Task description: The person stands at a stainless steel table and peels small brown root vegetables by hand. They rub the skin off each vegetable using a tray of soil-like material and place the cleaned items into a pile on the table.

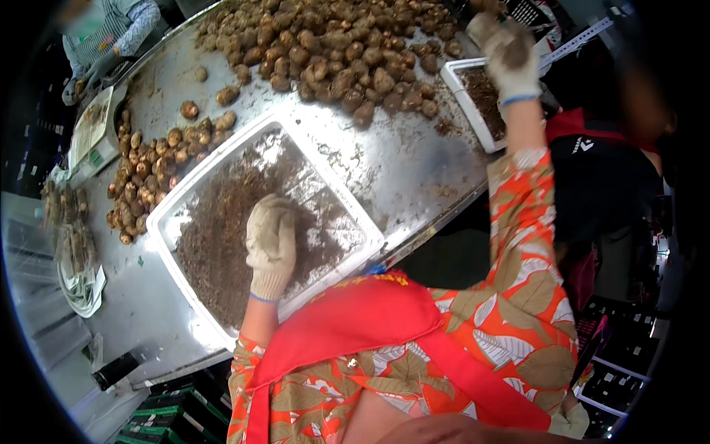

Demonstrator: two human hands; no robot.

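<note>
My left hand [272, 236], in a soiled knitted work glove, is over a large white-rimmed tray [341, 188] with loose brown soil [222, 222] across its bottom. Its fingers are curled in, and whether they hold anything is hidden. My right hand [510, 64], gloved the same way, is stretched far out to the upper right, above the edge of a smaller white tray [471, 105] with dark soil in it. Its fingers are blurred, so I cannot tell what they hold. A big heap of brown taro corms [333, 55] lies beyond the large tray.
A smaller group of cleaner-looking corms [147, 172] lies left of the large tray on the metal table [421, 150]. A scale [97, 133] and bagged long roots [72, 238] are farther left. One co-worker [111, 39] is across the table; another person [604, 172] is at right.
</note>
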